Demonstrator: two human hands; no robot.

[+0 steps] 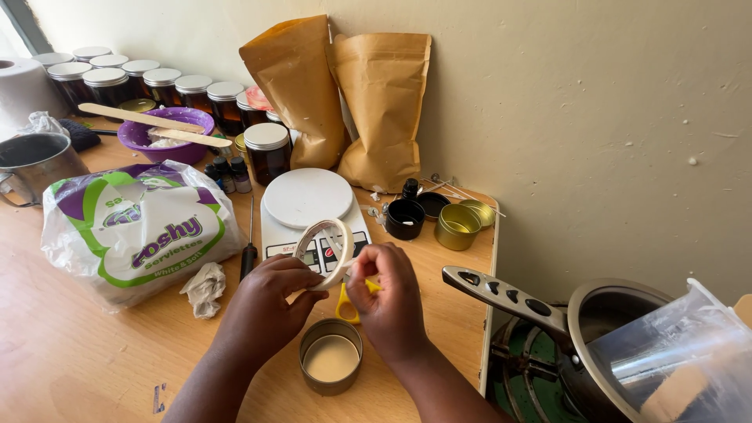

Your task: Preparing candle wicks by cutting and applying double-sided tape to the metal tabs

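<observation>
Your left hand [266, 301] is curled around the lower edge of a roll of pale tape [325, 251], thumb and fingers pinching its rim, while your right hand [389, 294] is closed with its fingertips pinched at the roll's right side; whether it has the tape's loose end you cannot tell from here. The roll sits upright between both hands, raised above the wooden table [70, 352] and in front of the white kitchen scale [307, 200]. Just below your hands stands an open round tin [330, 356] with a pale fill, and yellow-handled scissors [346, 307] lie partly hidden under your right hand. To your left a plastic pack of serviettes [141, 223] crowds the table, with a crumpled tissue [205, 288] and a dark-handled screwdriver [249, 251] beside it. Behind the scale stand a lidded dark jar [267, 151] and two brown paper bags [345, 94] against the wall. To the right sit a black tin [405, 218] and a gold tin [457, 226]; off the table's edge, a metal pot [603, 329] points its handle towards your right hand.
</observation>
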